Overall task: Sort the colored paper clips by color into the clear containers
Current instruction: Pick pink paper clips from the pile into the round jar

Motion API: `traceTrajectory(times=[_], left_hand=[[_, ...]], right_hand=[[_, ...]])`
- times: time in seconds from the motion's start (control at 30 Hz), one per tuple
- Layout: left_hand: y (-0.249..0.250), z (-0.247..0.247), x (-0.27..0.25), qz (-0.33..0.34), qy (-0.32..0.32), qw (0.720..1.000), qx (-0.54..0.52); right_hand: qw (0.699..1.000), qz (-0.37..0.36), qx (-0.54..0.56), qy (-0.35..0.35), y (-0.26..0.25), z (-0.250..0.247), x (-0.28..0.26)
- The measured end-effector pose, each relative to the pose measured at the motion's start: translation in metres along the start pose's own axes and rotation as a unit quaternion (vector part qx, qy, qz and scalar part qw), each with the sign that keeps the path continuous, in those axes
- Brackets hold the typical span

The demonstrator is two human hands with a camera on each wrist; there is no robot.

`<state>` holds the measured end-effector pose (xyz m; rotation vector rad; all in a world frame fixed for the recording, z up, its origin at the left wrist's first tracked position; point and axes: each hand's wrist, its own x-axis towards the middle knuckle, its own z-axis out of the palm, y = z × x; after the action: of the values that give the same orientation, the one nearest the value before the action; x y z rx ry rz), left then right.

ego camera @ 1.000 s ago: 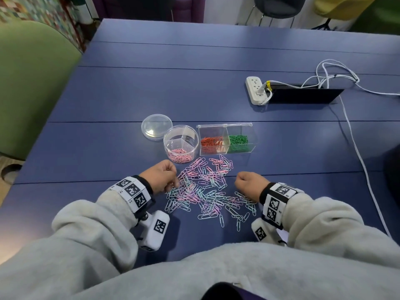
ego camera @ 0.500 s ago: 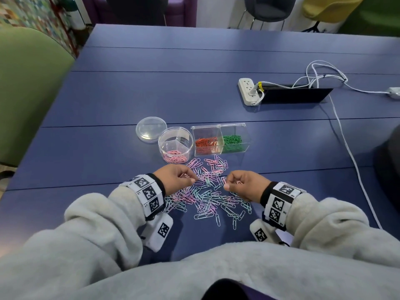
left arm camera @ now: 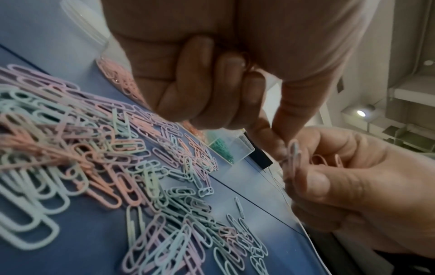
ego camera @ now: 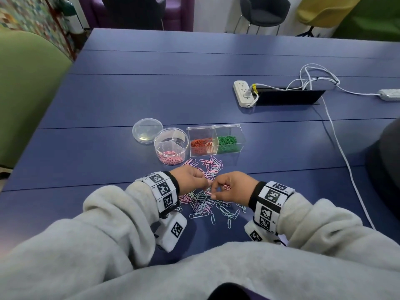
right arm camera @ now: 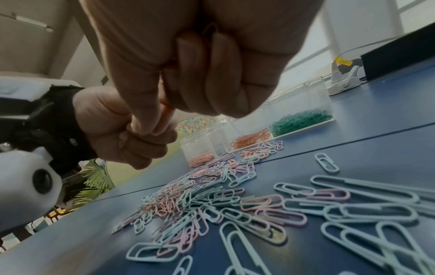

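Note:
A heap of loose pastel paper clips (ego camera: 207, 204), pink, pale blue and lilac, lies on the blue table (ego camera: 151, 94); it also fills the left wrist view (left arm camera: 117, 167) and the right wrist view (right arm camera: 235, 204). My two hands meet just above it. My left hand (ego camera: 204, 181) pinches a pale clip (left arm camera: 293, 158) between thumb and forefinger. My right hand (ego camera: 213, 189) touches the same clip and holds pink clips (left arm camera: 324, 160) in its curled fingers. Behind stand a round divided container (ego camera: 171, 146) with pink clips and a rectangular box (ego camera: 215, 139) with orange and green clips.
A round clear lid (ego camera: 147, 131) lies left of the round container. A white power strip (ego camera: 244, 93), a black panel (ego camera: 287, 97) and white cables (ego camera: 337, 144) lie at the back right. A green chair (ego camera: 28, 83) stands at the left.
The hands were apart at the two sides of the heap; they have come together above its middle, fingertips now meeting on a clip.

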<state>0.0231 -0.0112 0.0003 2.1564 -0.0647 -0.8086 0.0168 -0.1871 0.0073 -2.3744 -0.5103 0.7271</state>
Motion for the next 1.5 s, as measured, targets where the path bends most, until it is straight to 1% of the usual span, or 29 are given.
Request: traceTrajectory(times=[0.1,0.27,0.37,0.43,0.5,0.57,0.6,0.63,0.7,0.73,0.8,0.9,0.97,1.07,1.17,1.27,1.3,1.33,1.43,1.5], left_hand=[[0.001,-0.001,0.000,-0.013,-0.003,1.000,0.001],[-0.005,0.001,0.001,-0.046,-0.032,0.998,-0.022],[-0.005,0.004,0.001,-0.050,-0.034,0.998,-0.023],[-0.005,0.005,0.000,-0.045,-0.020,0.998,-0.031],[-0.006,0.002,-0.002,-0.045,0.026,0.998,-0.037],[-0.008,-0.005,-0.005,-0.045,0.078,0.996,-0.025],[-0.010,-0.009,-0.007,-0.047,0.093,0.994,-0.020],[-0.013,-0.012,-0.009,-0.054,0.103,0.993,-0.013],[-0.021,-0.018,-0.013,-0.083,0.121,0.989,-0.005],[-0.025,-0.019,-0.014,-0.099,0.126,0.987,-0.006],[-0.031,-0.019,-0.017,-0.123,0.130,0.984,-0.005],[-0.039,-0.016,-0.021,-0.136,0.128,0.982,0.010],[-0.042,-0.013,-0.022,-0.127,0.115,0.985,0.020],[-0.045,-0.011,-0.020,-0.118,0.097,0.988,0.032],[-0.044,-0.011,-0.019,-0.113,0.094,0.989,0.027],[-0.042,-0.008,-0.019,-0.103,0.091,0.990,0.026],[-0.042,-0.008,-0.019,-0.100,0.090,0.990,0.027],[-0.042,-0.007,-0.019,-0.099,0.089,0.991,0.030],[-0.045,-0.007,-0.019,-0.099,0.085,0.991,0.029],[-0.047,-0.007,-0.019,-0.100,0.083,0.991,0.020]], right_hand=[[1.000,-0.001,-0.011,0.008,-0.002,-0.001,0.000],[0.999,-0.020,-0.043,0.007,-0.006,-0.002,-0.001],[0.998,-0.026,-0.050,-0.001,-0.007,-0.002,0.000],[0.998,-0.037,-0.057,-0.008,-0.008,-0.001,0.000],[0.999,-0.026,-0.044,-0.005,-0.007,-0.001,-0.002],[1.000,0.024,0.001,0.004,-0.002,-0.003,-0.003],[0.997,0.052,0.050,0.007,0.001,-0.003,-0.004],[0.990,0.080,0.113,0.010,0.006,-0.004,-0.005],[0.964,0.129,0.233,0.010,0.014,-0.005,-0.006],[0.952,0.150,0.266,0.010,0.017,-0.005,-0.007],[0.942,0.174,0.286,0.014,0.023,-0.004,-0.006],[0.918,0.175,0.354,0.037,0.030,-0.003,-0.002],[0.910,0.165,0.378,0.040,0.034,-0.003,0.000],[0.896,0.154,0.417,0.029,0.036,-0.006,0.001],[0.873,0.146,0.465,0.009,0.036,-0.012,0.002],[0.855,0.109,0.507,-0.009,0.038,-0.015,0.002],[0.857,0.099,0.505,-0.012,0.039,-0.015,0.003],[0.866,0.093,0.491,-0.011,0.039,-0.014,0.003],[0.911,0.106,0.399,0.028,0.039,-0.010,0.008],[0.931,0.117,0.341,0.054,0.041,-0.009,0.009]])
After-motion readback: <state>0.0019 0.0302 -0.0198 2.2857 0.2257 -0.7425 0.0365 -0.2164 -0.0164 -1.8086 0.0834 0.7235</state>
